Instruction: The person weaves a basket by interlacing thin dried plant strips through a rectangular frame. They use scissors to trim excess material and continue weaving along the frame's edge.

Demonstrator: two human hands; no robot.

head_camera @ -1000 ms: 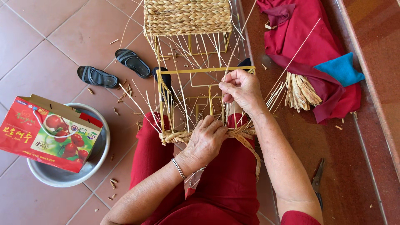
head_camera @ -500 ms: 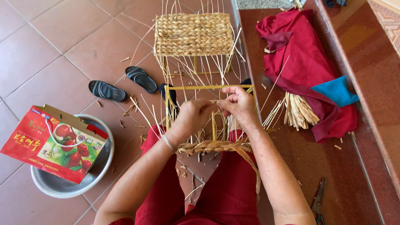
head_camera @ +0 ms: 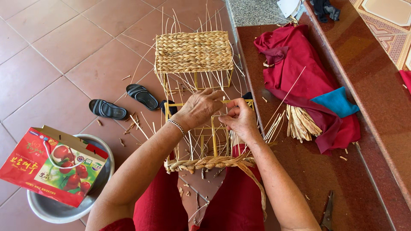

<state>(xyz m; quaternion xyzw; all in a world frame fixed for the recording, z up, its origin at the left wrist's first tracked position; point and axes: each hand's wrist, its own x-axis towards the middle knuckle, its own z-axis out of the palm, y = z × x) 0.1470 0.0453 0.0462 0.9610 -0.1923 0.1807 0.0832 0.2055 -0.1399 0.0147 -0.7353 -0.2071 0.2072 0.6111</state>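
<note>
A yellow wire basket frame (head_camera: 210,128) stands between my knees, with thin straw stakes sticking up and a braided straw row (head_camera: 209,162) along its near bottom edge. My left hand (head_camera: 199,108) rests over the frame's top rail, fingers curled on the straw stakes. Close beside it, my right hand (head_camera: 240,119) pinches a straw strand at the rail. The two hands nearly touch. A loose braid tail (head_camera: 257,188) hangs down past my right knee.
A part-woven basket (head_camera: 192,52) stands beyond the frame. Black sandals (head_camera: 124,102) lie to the left. A red paper bag (head_camera: 47,164) sits in a metal basin (head_camera: 64,209). A straw bundle (head_camera: 302,123) and red cloth (head_camera: 299,68) lie on the step; scissors (head_camera: 327,211) lower right.
My left hand rose from the braided bottom row to the frame's top rail beside my right hand. The view shifted, bringing the frame lower and closer.
</note>
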